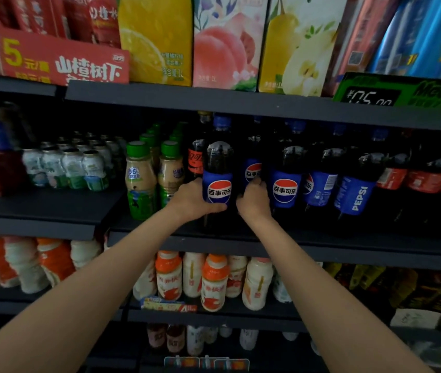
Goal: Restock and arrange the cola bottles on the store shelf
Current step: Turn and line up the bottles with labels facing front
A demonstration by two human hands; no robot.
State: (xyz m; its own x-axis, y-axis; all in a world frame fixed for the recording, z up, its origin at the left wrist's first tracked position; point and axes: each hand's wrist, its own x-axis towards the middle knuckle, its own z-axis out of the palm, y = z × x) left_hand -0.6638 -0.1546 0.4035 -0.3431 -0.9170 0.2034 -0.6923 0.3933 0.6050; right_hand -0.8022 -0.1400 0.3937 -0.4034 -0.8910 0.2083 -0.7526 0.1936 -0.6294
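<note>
My left hand (191,199) grips the front Pepsi bottle (218,173), thumb across its blue label, upright at the middle shelf (321,246) edge. My right hand (254,197) curls its fingers round a second Pepsi bottle (253,168) set further back, beside more Pepsi bottles (321,181).

left hand (192,197) gripping, right hand (254,196) (curled)

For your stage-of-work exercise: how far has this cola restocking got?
Done: several blue-labelled dark cola bottles stand on the dark middle shelf. In hand: the left hand grips a front blue-labelled bottle; the right hand holds a recessed bottle. Left: one right-hand bottle stands tilted, logo sideways.
</note>
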